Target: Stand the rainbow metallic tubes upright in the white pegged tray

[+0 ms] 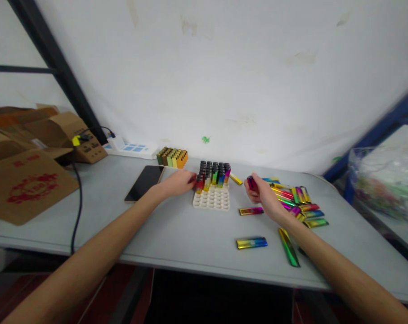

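A white holed tray (pixel 211 200) stands on the table, its back rows filled with upright shiny lighters (pixel 220 179) with black tops. The front rows show bare holes. At the tray's left side is my left hand (pixel 185 181), its fingers bent together against the outermost lighters; what they grip, if anything, is hidden. My right hand (pixel 257 191), right of the tray, is closed round a red-purple lighter (pixel 252 183), held above the table. Below that hand lies a yellow-and-magenta lighter (pixel 251 211). Many loose metallic lighters (pixel 293 202) lie in a pile behind my right wrist.
A black phone (pixel 145 183) lies left of my left hand. Behind it are a block of gold-topped lighters (pixel 172 157) and a white power strip (pixel 132 149). Open cardboard boxes (pixel 31 180) fill the left side. A clear plastic bag (pixel 386 184) is at the right. Nearer lie a yellow-blue lighter (pixel 252 243) and a yellow-green lighter (pixel 289 247).
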### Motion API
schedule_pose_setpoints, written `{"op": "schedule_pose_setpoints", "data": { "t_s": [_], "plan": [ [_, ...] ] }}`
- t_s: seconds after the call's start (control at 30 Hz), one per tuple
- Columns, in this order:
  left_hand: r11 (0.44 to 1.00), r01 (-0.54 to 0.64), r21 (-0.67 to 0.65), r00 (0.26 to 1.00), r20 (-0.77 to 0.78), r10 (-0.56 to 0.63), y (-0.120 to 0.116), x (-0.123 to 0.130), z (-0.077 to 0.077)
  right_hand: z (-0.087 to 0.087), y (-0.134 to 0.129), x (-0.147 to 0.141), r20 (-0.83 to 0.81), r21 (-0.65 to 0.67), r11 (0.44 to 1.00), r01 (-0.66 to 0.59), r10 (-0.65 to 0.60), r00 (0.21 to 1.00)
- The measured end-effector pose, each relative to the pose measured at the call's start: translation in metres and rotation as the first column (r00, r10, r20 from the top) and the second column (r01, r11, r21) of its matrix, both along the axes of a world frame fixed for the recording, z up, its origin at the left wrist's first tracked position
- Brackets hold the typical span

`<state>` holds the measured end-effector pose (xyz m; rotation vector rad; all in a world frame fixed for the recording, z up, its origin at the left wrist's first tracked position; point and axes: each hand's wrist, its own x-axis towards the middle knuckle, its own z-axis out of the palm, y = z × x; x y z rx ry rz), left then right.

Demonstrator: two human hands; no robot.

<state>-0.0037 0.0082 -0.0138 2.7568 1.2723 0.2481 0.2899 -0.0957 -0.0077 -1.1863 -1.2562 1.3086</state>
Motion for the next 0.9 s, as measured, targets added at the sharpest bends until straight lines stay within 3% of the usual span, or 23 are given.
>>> {"op": "schedule_pose_setpoints", "data": {
  "t_s": [0.1, 0.27, 0.43, 0.63, 0.9],
  "plan": [
    [1.000, -0.004, 0.000, 1.000, -0.003, 0.004, 0.000, 0.000, -0.001, 0.006, 0.001, 0.001, 0.060, 0.140, 0.990, -0.016, 0.008, 0.998],
    [0.999, 0.005, -0.038, 1.000, 0.024, -0.005, -0.001, -0.001, 0.000, 0.017, 0.004, 0.000, 0.322, 0.340, 0.930, -0.139, 0.024, 0.946],
    [1.000, -0.001, -0.020, 1.000, -0.004, 0.001, 0.000, -0.001, -0.002, 0.015, 0.019, -0.005, 0.399, 0.407, 0.894, -0.188, 0.011, 0.917],
    [1.000, 0.001, -0.002, 1.000, -0.011, -0.001, 0.000, 0.000, -0.002, 0.015, 0.036, -0.012, 0.618, 0.493, 0.836, -0.241, -0.142, 0.773],
    [1.000, -0.012, -0.006, 1.000, -0.012, 0.012, -0.003, 0.001, 0.002, 0.009, 0.053, -0.007, 0.653, 0.532, 0.818, -0.218, -0.233, 0.721]
  ]
}}
